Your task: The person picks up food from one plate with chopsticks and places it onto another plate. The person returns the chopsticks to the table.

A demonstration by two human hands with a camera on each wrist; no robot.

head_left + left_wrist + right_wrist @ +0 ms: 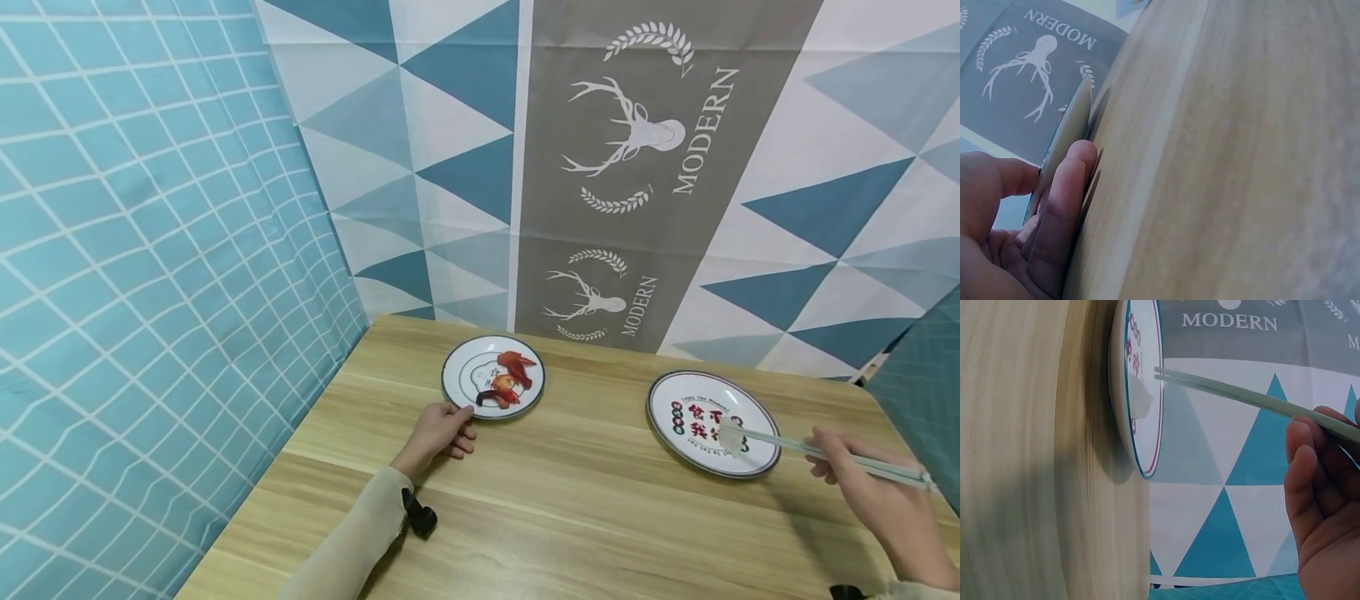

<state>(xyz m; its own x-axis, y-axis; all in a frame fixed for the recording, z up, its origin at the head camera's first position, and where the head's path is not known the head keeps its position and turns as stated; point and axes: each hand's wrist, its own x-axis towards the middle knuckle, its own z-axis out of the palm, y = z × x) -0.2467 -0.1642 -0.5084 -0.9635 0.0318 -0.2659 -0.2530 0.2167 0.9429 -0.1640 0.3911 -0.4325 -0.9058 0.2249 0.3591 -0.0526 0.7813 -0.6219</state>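
Observation:
My left hand (438,435) pinches the near rim of a white plate (462,375), thumb above and fingers beneath. On that plate lie reddish-brown food pieces (516,369) with a glossy look. In the left wrist view, the plate (1071,128) appears edge-on beside the thumb. My right hand (877,487) holds a pair of pale green chopsticks (795,446), its fingers curled round them. Their tips reach over a second white plate (682,396) with red lettering. A whitish translucent piece (1140,397) is on it by the tips; whether they touch it, I cannot tell.
Both plates stand on a wood-grain table (570,517), toward its far side. A patterned cloth (465,167) with deer prints hangs behind it. Blue checked cloth (150,250) closes the left side. A black strap (420,512) is on the left sleeve.

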